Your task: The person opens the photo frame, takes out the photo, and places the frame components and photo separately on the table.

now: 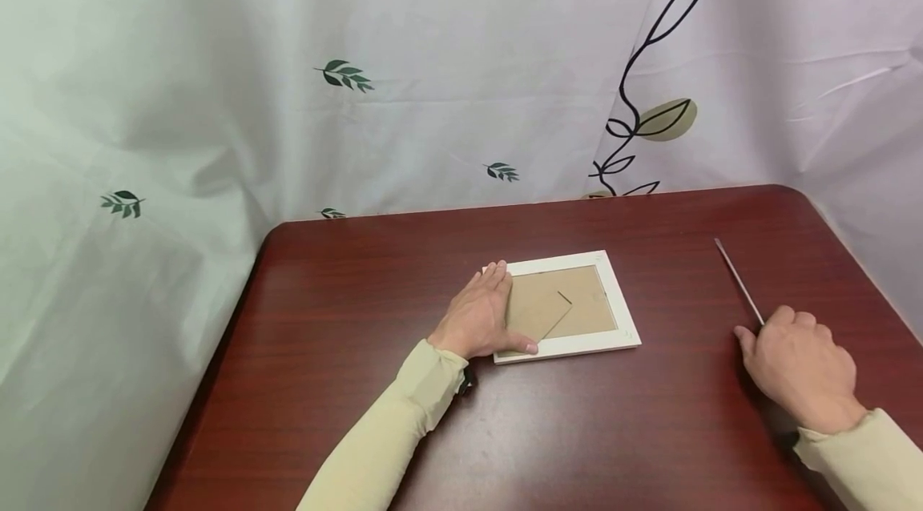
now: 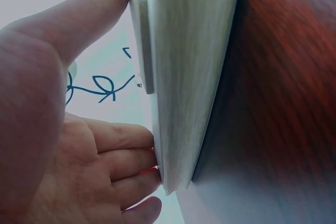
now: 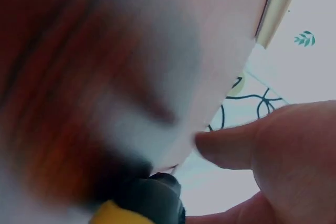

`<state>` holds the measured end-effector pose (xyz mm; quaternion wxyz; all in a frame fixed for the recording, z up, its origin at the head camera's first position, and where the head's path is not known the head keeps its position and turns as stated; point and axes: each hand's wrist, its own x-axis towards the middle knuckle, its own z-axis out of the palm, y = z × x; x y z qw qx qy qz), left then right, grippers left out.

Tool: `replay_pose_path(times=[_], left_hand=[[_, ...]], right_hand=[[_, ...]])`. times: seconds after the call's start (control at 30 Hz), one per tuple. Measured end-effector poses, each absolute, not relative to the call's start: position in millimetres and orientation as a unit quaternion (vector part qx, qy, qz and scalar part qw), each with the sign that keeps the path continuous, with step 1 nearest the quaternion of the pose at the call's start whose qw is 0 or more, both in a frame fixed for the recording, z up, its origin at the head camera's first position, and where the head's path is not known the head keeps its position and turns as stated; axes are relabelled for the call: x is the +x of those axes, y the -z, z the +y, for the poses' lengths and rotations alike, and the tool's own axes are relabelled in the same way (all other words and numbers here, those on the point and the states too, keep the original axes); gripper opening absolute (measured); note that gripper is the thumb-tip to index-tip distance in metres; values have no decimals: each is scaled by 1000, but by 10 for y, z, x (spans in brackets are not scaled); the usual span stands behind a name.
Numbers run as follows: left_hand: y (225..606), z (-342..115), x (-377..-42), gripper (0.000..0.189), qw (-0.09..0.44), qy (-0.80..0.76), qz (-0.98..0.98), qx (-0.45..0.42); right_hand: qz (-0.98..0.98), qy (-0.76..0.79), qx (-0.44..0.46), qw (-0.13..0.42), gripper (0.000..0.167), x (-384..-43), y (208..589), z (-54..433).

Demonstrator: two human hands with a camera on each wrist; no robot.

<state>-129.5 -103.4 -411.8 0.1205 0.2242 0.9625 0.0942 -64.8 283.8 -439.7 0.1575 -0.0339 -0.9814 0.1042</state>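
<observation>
A white picture frame (image 1: 616, 303) lies face down on the table, its brown backing board (image 1: 591, 311) showing with a slanting line and a short dark slit. My left hand (image 1: 485, 315) rests on the frame's left end, fingers stretched along that side and thumb on the near edge. In the left wrist view, the frame's side edge (image 2: 184, 66) stands beside the palm. To the right, my right hand (image 1: 800, 363) holds a screwdriver (image 1: 739, 281) whose thin metal shaft points away. Its yellow and black handle (image 3: 152, 198) shows in the right wrist view, with the thumb held apart from it.
The dark red wooden table (image 1: 346, 303) has rounded far corners. A pale curtain (image 1: 447, 54) with leaf prints hangs behind it and along the sides. A dark object (image 1: 467, 380) sits at the left wrist, under the sleeve.
</observation>
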Motion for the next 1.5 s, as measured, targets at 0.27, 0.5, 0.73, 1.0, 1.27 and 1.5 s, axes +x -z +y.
replay_pose_path(times=[0.27, 0.5, 0.73, 1.0, 1.27, 1.5], left_hand=[[4091, -1031, -1310, 118, 115, -82, 963, 228], [4093, -1028, -1323, 118, 121, -80, 962, 229], [4095, -1033, -1329, 118, 127, -80, 963, 225], [4048, -1113, -1383, 77, 150, -84, 957, 236], [3985, -1253, -1462, 50, 153, -86, 944, 279], [4023, -1329, -1490, 53, 140, -110, 937, 301]], right_hand=[[-979, -153, 57, 125, 56, -601, 4240, 2404], [-965, -216, 133, 62, 56, -489, 4200, 1880], [-959, -218, 178, 45, 52, -484, 4256, 1640], [-955, -198, 198, 94, 40, -483, 4320, 1593], [-935, -176, 255, 174, 28, -536, 4397, 1617], [-935, -151, 261, 186, 27, -534, 4386, 1592]])
